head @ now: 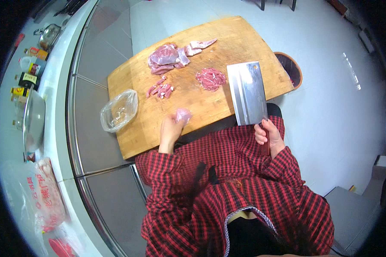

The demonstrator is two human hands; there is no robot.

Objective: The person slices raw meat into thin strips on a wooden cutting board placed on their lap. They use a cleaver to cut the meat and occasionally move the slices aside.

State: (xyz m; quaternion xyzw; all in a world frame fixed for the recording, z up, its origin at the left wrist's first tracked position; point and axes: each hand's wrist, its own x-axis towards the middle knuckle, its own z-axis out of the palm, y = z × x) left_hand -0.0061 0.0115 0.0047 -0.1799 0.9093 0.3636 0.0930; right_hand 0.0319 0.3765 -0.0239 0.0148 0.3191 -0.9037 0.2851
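Note:
My left hand [171, 129] pinches a small pale-pink piece of meat [183, 115] at the near edge of a wooden cutting board [193, 93]. In my right hand [270, 135] is the dark wooden handle of a cleaver [247, 93], its wide steel blade raised upright at the board's near right side. A large piece of raw meat [167, 57] lies toward the far left of the board, with thinner strips [197, 47] trailing right. Nearer me sit a small group of cut strips [161, 89] and a rounder heap of sliced meat [210, 79].
A clear plastic bag [119, 110] sits open at the board's left edge. Left is a counter with bottles [29, 78], a metal basin [34, 122], a glass-lidded pot [50, 36] and a printed plastic bag [48, 196]. A round bin [289, 69] stands past the board's right end.

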